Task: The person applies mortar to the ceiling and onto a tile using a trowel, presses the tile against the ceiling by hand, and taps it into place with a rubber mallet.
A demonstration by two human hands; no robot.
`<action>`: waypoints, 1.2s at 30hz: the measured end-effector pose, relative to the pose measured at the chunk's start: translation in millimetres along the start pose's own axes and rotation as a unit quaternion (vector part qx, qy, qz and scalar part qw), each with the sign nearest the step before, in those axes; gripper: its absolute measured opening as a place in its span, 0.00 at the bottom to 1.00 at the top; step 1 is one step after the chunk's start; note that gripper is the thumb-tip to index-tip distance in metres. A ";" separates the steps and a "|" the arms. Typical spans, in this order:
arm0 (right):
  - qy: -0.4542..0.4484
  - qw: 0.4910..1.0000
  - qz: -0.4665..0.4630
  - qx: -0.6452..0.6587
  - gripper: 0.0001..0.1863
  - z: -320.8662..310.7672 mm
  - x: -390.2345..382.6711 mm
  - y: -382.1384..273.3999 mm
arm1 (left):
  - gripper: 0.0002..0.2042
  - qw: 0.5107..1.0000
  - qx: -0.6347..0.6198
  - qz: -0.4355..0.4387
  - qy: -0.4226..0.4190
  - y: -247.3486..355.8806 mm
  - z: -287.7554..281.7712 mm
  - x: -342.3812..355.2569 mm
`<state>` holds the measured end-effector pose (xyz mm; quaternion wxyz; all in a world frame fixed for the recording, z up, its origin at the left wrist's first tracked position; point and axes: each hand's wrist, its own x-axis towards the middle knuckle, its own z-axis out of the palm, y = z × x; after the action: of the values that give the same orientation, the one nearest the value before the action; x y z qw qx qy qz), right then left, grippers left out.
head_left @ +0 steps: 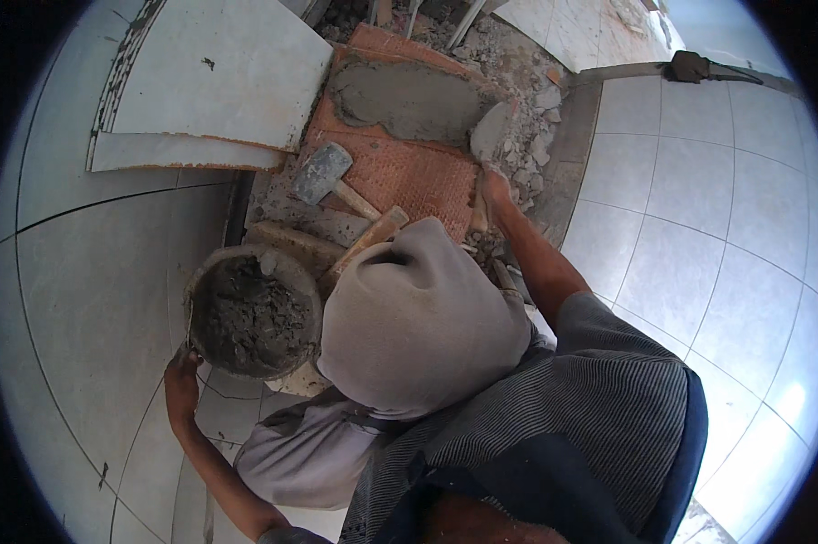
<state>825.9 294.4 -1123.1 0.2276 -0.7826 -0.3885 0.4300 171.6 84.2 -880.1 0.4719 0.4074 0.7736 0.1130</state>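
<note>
My left hand (182, 376) grips the rim of a round container (250, 313) holding grey, lumpy mortar. My right hand (494, 190) holds a trowel (489, 127), its blade at the right end of a grey mortar bed (400, 98) spread on a red textured slab (418, 181). A grey-headed mallet (321, 174) with a wooden handle lies on the slab's left part. Another wooden piece (368, 240) lies between the container and the slab, partly hidden by my knee.
Pale cut tiles (209, 82) lie at the upper left. Broken rubble (536, 136) runs along the slab's right side. Tiled flooring (672, 208) stretches to the right, with a dark object (690, 68) on its far edge.
</note>
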 end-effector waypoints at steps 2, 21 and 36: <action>-0.016 1.000 -0.011 -0.010 0.19 12.1 15.8 3.4 | 0.16 1.000 0.011 -0.008 -0.002 -3.5 -1.5 -1.8; -0.013 0.995 0.100 0.020 0.16 -21.3 -59.5 -140.1 | 0.16 0.998 0.061 0.027 -0.005 -22.6 -5.8 -4.8; -0.077 0.961 0.172 0.203 0.17 99.4 -62.7 -156.2 | 0.15 0.997 0.074 0.035 0.000 -9.5 -3.4 -1.7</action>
<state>656.4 339.1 -1036.5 0.2734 -0.7394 -0.1692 0.5915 164.2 77.6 -882.5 0.4362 0.4682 0.7650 0.0724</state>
